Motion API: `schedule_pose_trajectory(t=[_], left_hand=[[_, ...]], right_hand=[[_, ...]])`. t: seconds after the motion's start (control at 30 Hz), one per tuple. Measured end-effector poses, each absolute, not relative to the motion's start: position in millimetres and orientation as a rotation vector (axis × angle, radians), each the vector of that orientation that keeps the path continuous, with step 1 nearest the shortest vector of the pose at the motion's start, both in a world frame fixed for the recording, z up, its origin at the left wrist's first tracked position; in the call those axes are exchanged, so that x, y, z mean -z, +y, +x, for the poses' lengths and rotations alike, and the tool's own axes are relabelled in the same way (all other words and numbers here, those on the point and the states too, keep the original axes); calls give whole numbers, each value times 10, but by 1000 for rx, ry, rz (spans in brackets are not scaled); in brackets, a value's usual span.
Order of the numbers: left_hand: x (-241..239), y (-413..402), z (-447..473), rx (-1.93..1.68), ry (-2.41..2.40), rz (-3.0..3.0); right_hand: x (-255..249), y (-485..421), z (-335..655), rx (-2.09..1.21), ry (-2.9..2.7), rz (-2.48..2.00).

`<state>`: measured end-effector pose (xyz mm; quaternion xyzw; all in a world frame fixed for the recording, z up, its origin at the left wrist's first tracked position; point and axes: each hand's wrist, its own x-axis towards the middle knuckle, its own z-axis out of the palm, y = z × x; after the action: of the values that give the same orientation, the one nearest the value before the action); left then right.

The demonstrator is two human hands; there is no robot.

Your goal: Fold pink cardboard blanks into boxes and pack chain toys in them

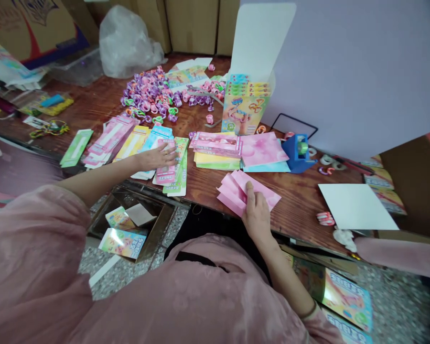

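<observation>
My left hand is laid across a pink flat packet, its fingers curled over the right edge; the thumb is hidden. That packet overlaps a fanned stack of green packets and lies beside blue ones. Near the table's front edge, my right hand grips several pink cards, one finger pressed along the top and the cards slightly spread. Behind them, pink packets rest on yellow and green ones, next to a large pink sheet over a blue one.
A display box filled with packets stands at the back, lid up. Left of it is a heap of coloured twisted rings. A blue tape dispenser and a white card lie right. An open carton is below the table.
</observation>
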<state>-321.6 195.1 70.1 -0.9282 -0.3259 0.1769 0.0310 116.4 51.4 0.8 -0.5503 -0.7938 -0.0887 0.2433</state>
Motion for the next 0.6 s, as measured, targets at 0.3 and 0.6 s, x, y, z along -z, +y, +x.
schedule_pose_trajectory(t=[0.3, 0.6], left_hand=[[-711, 1945, -3149, -327, -1322, -3073], [-1111, 1900, -3075, -419, -1291, -2892]], right_hand=[[-4, 512, 1198, 141, -2191, -1503], [-16, 511, 1190, 88, -2181, -1409]])
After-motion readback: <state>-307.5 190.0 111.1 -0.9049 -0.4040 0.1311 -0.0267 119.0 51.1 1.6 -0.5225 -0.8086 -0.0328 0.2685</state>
